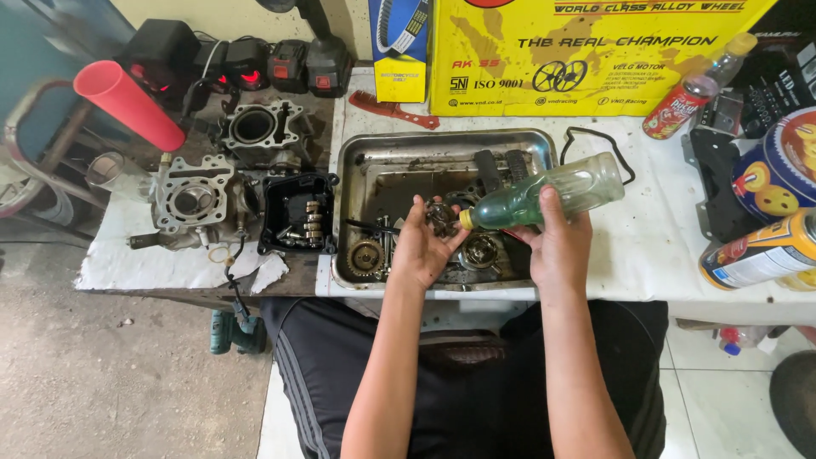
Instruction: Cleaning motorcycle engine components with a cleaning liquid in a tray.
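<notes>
White paper covers a cluttered workbench [663, 246] where a steel tray [357, 161] sits among engine parts. Over the tray, the left hand [422, 246] cups a small metal part [440, 217], while the right hand [559, 242] grips a tilted plastic bottle [544, 194], its mouth just beside that part.

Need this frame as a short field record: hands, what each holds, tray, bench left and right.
left hand: holds a small metal gear part over the tray
right hand: grips a clear plastic bottle with green liquid, tilted, its mouth at the gear part
tray: steel, dirty, holds gears and other small engine parts
bench left: cylinder block, cylinder head, black cover, red tube
bench right: spray can, drink bottle
behind tray: yellow box, red comb
</notes>
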